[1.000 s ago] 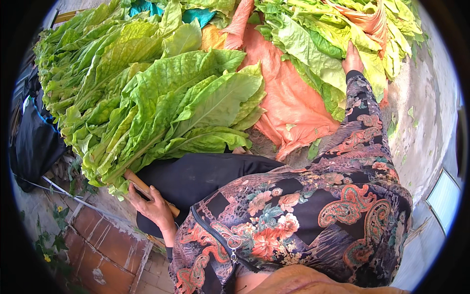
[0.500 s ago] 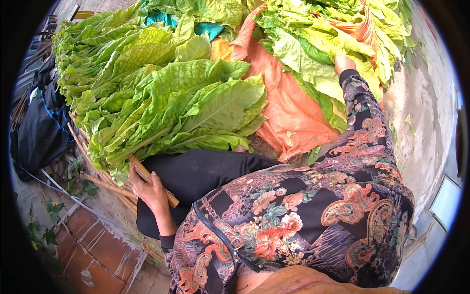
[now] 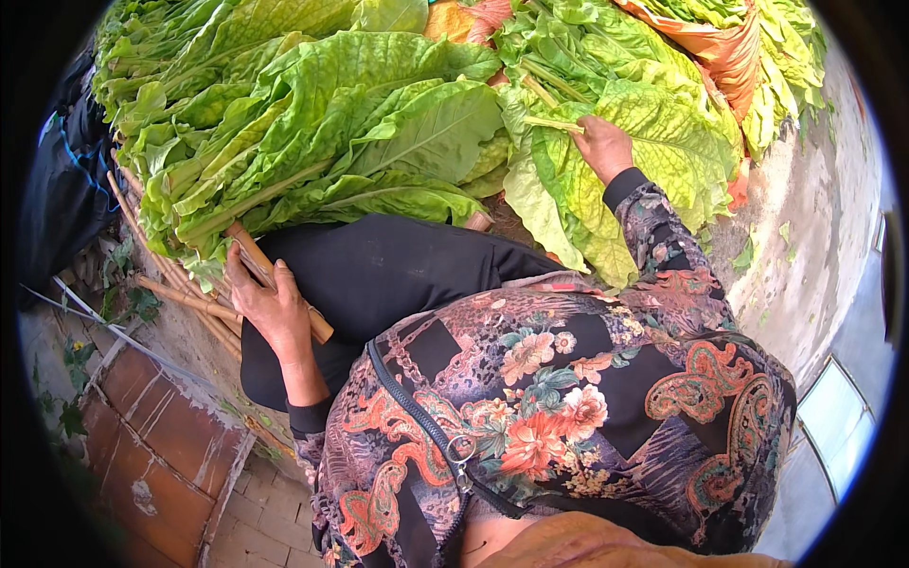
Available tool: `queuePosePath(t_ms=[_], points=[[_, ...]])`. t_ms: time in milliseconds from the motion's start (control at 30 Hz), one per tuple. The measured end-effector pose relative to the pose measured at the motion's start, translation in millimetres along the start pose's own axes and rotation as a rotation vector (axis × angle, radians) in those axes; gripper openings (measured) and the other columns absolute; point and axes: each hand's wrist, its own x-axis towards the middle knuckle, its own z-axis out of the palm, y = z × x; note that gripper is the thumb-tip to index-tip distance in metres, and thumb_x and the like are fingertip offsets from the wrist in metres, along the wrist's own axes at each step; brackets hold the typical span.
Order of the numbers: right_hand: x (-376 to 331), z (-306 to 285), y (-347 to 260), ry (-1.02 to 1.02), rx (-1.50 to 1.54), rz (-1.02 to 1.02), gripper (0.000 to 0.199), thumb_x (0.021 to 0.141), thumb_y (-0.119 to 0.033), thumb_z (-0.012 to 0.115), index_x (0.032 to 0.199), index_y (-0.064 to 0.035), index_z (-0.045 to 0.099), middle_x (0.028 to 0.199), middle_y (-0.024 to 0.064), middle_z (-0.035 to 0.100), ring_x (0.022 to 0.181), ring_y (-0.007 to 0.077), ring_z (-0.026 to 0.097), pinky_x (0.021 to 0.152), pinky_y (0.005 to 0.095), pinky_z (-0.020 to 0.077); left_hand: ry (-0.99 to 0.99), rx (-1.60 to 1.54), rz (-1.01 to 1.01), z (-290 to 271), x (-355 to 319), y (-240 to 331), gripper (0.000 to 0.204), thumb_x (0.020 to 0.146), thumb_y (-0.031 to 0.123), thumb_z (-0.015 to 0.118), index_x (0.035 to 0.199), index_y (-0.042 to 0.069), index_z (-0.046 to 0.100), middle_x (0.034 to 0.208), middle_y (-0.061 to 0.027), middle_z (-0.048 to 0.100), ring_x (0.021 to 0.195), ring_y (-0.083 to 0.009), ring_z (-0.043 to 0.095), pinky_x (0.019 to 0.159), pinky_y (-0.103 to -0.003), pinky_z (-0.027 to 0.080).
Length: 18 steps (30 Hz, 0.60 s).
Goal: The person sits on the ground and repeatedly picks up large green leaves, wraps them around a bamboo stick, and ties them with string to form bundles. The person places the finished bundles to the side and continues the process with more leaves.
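Note:
My left hand point(image 3: 275, 308) is closed round a bamboo pole point(image 3: 320, 328) beside my black-trousered leg. The pole's far part goes out of sight under a thick row of large green tobacco leaves point(image 3: 379, 123) on the left. On the right, my right hand point(image 3: 604, 149) pinches a broad yellow-green tobacco leaf point(image 3: 672, 147) near its stem end. The pale stem point(image 3: 551, 124) sticks out to the left of my fingers, while the blade spreads out behind the hand over other leaves.
Orange cloth point(image 3: 715, 43) wraps part of the leaf pile at the far right. Several thin poles point(image 3: 194, 301) lie at the left, near a black covered bundle point(image 3: 66, 189). A rusty brown panel point(image 3: 156, 445) lies lower left; grey concrete ground point(image 3: 805, 208) runs along the right.
My right hand has drawn back toward me and left from the pile, bringing a leaf by its stem; leaves now cover the orange cloth in the middle. The left hand keeps its grip.

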Motion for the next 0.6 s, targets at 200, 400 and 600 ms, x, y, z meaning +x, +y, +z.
queuePosePath(t_ms=[200,400,600], points=[[55.5,33.3,39.3,0.094,-0.62,-0.413,0.02,0.078,-0.024,0.065,0.093,-0.0128,0.062,0.087,0.0057,0.063,0.095,0.0236,0.054,0.085,0.0426,0.0371,0.029,-0.006,0.02,-0.1,3.6,7.9,0.054,0.077,0.006,0.061,0.128,0.001,0.045,0.114,-0.0199,0.055,0.103,-0.0369,0.049,0.095,-0.045,0.033],[43.9,-18.2,-5.9,-0.011,-0.284,-0.136,0.032,0.078,-0.028,0.063,0.093,-0.0033,0.05,0.083,0.019,0.063,0.076,0.0381,0.062,0.065,0.0483,0.0491,0.036,-0.032,-0.036,2.9,-2.7,0.2,0.053,0.077,0.007,0.062,0.128,0.004,0.046,0.115,-0.0161,0.056,0.104,-0.0354,0.049,0.097,-0.044,0.032],[69.1,63.6,18.9,-0.234,-0.394,0.201,0.03,0.076,-0.03,0.069,0.095,-0.0061,0.067,0.096,0.0165,0.067,0.091,0.0329,0.064,0.078,0.0418,0.0516,0.136,-0.163,0.036,5.3,-3.4,3.3,0.034,0.079,0.001,0.061,0.112,0.001,0.058,0.115,-0.0165,0.056,0.106,-0.031,0.051,0.094,-0.041,0.038]])
